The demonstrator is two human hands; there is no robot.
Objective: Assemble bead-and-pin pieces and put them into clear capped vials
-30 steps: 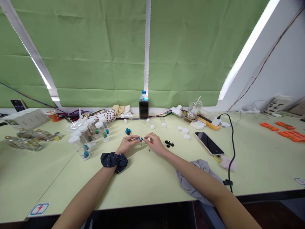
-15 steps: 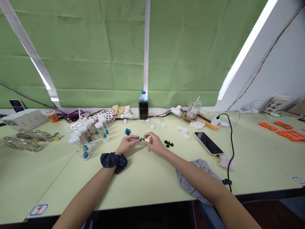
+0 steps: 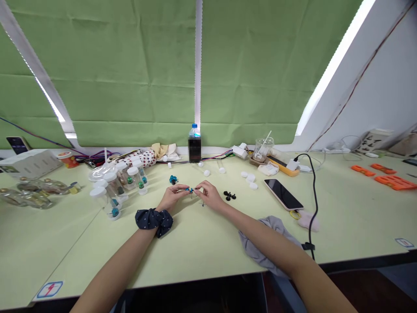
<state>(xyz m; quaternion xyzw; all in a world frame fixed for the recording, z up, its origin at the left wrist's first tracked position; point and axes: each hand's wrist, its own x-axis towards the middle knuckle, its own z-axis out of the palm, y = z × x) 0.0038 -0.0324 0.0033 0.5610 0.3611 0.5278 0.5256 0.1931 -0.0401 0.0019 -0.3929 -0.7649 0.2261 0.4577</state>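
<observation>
My left hand (image 3: pixel 171 198), with a dark dotted scrunchie (image 3: pixel 153 219) at its wrist, pinches a small blue part (image 3: pixel 190 190) between thumb and fingertips. A thin metal pin points down from that part. From the other side, my right hand (image 3: pixel 211 195) closes thumb and index finger at the part's right end, where a tiny dark tip is mostly hidden. Several black round-headed pieces (image 3: pixel 230 195) lie right of my right hand. Beyond my left hand rests a cluster of blue pieces (image 3: pixel 173 179). A small pin-like piece (image 3: pixel 203 204) lies under my right fingers.
Clear tubes with white caps (image 3: pixel 110 195) stand at left, some holding blue or green pieces. Loose white caps (image 3: pixel 250 178), a phone (image 3: pixel 283 194) and a black cable (image 3: pixel 315 204) lie right. A bottle (image 3: pixel 194 145) stands at the back. Grey cloth (image 3: pixel 257 243) lies under my right forearm.
My right thumb and index finger have closed in on the small blue part, covering most of the dark tip seen before. The view has shifted slightly.
</observation>
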